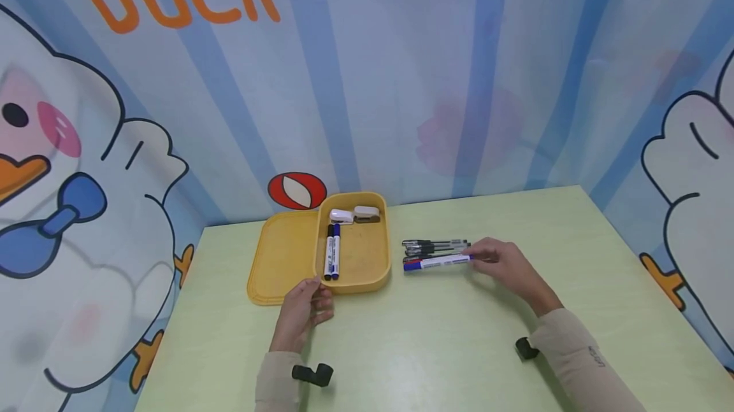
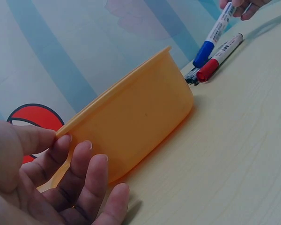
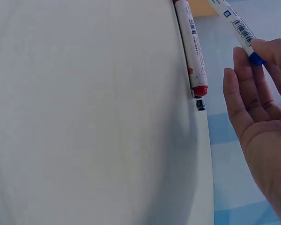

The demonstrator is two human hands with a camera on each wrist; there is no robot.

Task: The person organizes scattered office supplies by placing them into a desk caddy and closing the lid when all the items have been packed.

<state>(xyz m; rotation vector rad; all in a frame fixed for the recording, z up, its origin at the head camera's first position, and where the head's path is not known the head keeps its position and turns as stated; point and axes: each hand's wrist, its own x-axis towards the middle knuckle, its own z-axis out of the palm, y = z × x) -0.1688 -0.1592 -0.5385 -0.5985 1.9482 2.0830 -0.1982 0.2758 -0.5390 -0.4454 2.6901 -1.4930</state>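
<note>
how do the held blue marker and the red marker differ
The held blue marker has a blue cap, the red marker a red one. The held blue marker is pinched in the right hand; the red marker lies on the table. Both have white, printed barrels.

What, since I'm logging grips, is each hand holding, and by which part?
Right hand: blue-capped marker, by the end opposite its cap. Left hand: yellow box, by its near-left rim.

The right wrist view crops the held marker (image 3: 240, 30) (cap end).
</note>
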